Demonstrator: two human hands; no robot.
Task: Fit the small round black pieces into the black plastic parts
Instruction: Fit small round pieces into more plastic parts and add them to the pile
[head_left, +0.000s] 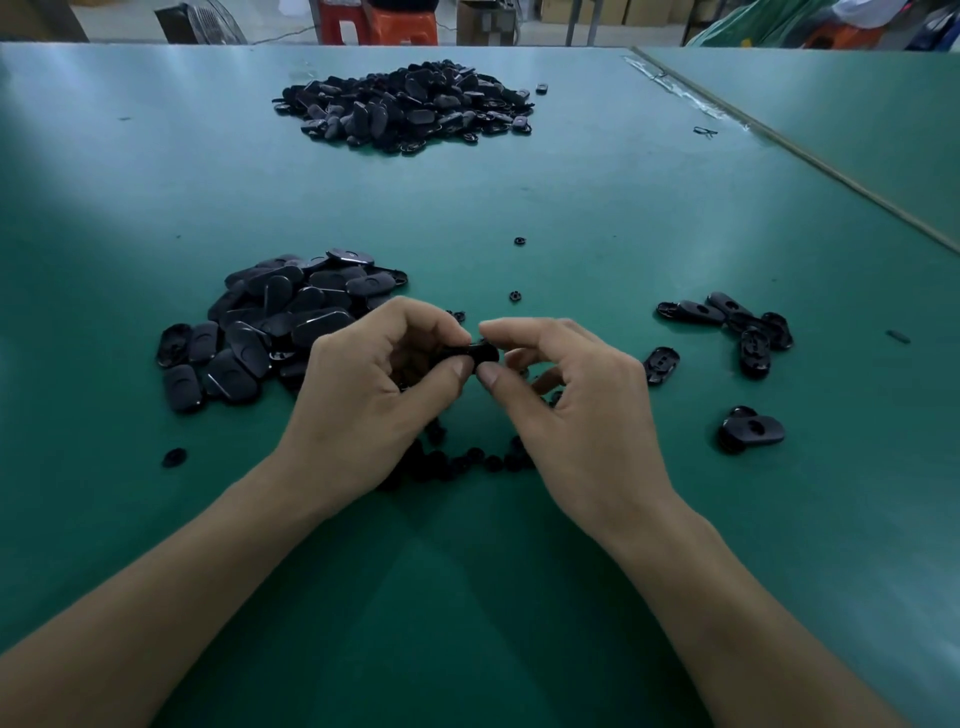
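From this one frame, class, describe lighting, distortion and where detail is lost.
Head view: pale glare washes the green table at far left; wide-angle stretch swells the near forearms; the black part pinched by left hand and right hand shows as a featureless dark shape.

At frame centre, the left hand (374, 384) and right hand (566, 395) pinch one black plastic part (475, 353) above a green table (571, 208); heaps of parts (270, 322) lie left and top.

- A part (480, 354) sits between my left grip (374, 384) and right grip (571, 400).
- Near pile (270, 322): on the worktop (467, 597), just left of my left grip.
- Far pile (405, 104): well behind both.
- Round pieces (457, 464): just before both.
- Loose parts (748, 338): right of my right grip.
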